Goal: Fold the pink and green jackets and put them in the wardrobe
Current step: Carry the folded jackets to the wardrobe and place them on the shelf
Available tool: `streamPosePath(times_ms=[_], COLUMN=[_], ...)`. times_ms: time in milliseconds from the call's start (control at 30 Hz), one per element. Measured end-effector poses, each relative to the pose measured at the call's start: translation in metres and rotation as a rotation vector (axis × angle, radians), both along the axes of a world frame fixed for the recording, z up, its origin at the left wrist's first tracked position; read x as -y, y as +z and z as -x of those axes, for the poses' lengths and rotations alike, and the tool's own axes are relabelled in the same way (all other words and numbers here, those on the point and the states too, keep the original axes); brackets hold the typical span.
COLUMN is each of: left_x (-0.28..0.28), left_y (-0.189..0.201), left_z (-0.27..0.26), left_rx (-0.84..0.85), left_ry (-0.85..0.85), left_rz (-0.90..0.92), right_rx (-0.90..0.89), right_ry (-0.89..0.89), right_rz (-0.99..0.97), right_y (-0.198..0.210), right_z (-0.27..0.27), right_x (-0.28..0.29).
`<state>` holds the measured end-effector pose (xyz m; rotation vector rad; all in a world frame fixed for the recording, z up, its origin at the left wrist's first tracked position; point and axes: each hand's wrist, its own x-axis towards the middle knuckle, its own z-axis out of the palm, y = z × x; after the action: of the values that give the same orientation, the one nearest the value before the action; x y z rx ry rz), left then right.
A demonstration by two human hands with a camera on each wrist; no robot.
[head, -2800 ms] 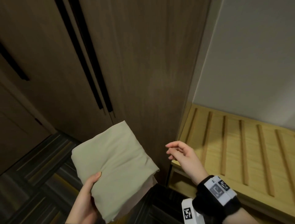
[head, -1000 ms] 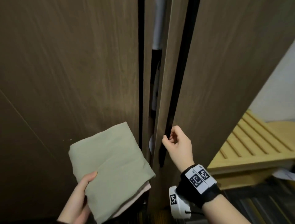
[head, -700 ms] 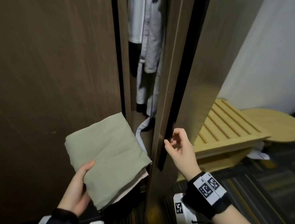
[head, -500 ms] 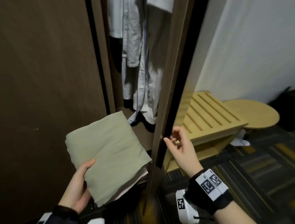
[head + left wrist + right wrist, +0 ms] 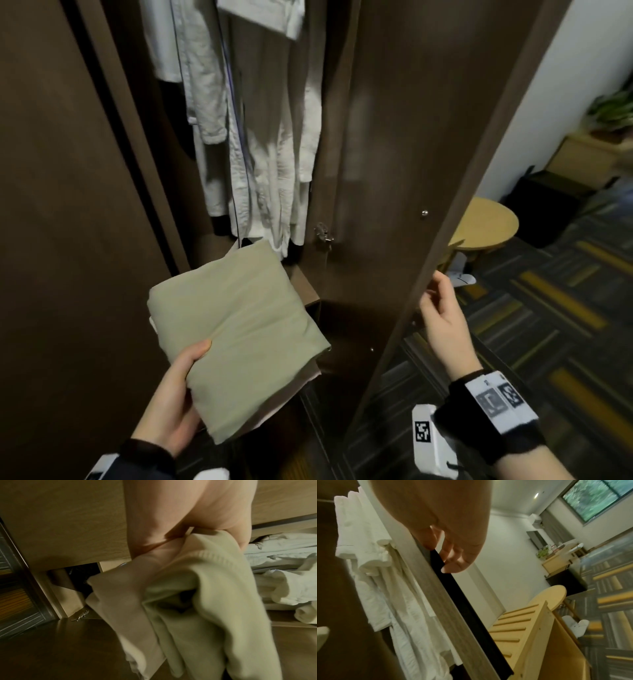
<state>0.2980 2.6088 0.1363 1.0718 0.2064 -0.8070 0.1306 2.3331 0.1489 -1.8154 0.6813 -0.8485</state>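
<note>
**Wardrobe door open, folded jackets in hand**

Left hand (image 5: 171, 397) is curled around the near corner of the folded stack, thumb on top, fingers underneath. Green jacket (image 5: 239, 339) sits on top, and the pink jacket (image 5: 310, 371) peeks out along the bottom edge under it. The left wrist view shows both layers bunched up in the grip too. The stack is held in the air right in front of the wardrobe (image 5: 85, 171) opening, not inside it.

Right hand (image 5: 445, 315) is on the outer edge of the door (image 5: 394, 171), fingers (image 5: 453, 555) loosely bent around the dark handle strip, thumb on the near side. The door stands wide open.

Inside, white robes (image 5: 270, 154) hang down, with a shelf below them. Off to the right there's a round wooden table (image 5: 489, 226) on striped carpet (image 5: 565, 325).
</note>
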Motion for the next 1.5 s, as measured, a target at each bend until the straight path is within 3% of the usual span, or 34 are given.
streamPosePath(times_ms=[167,300,433,567,667,767,1067,1300,1500], left_x=[0.012,0.020,0.021,0.017,0.010,0.000,-0.051,-0.096,-0.119], left_y=[-0.001,-0.003,-0.007,-0.009,-0.012,-0.013,-0.019,-0.018,-0.021], left_z=[0.003,-0.001,-0.009,-0.016,-0.022,-0.029,-0.060,-0.069,-0.065], left_rx=[-0.010,0.004,0.015,0.028,0.035,0.039,0.007,0.027,-0.003], left_ry=[-0.059,-0.078,-0.075,-0.062,-0.035,0.003,0.122,0.318,0.468], left_rz=[0.009,0.011,-0.014,-0.034,-0.038,-0.047,-0.077,-0.106,-0.112], right_rx=[-0.001,0.034,0.020,0.094,0.114,0.004,0.023,-0.058,-0.180], right_ry=[-0.129,-0.174,-0.289,-0.388,-0.251,-0.061,0.307,0.584,0.706], right_rz=[-0.194,-0.224,-0.106,0.171,0.345,0.445,0.121,0.044,0.004], right_y=[0.007,0.010,0.007,-0.001,-0.006,-0.006,0.000,0.007,0.021], right_z=[0.014,0.018,0.013,0.002,-0.011,-0.037,-0.160,-0.256,-0.332], right_x=[0.025,0.036,0.029,-0.001,-0.019,-0.033,-0.065,-0.101,-0.125])
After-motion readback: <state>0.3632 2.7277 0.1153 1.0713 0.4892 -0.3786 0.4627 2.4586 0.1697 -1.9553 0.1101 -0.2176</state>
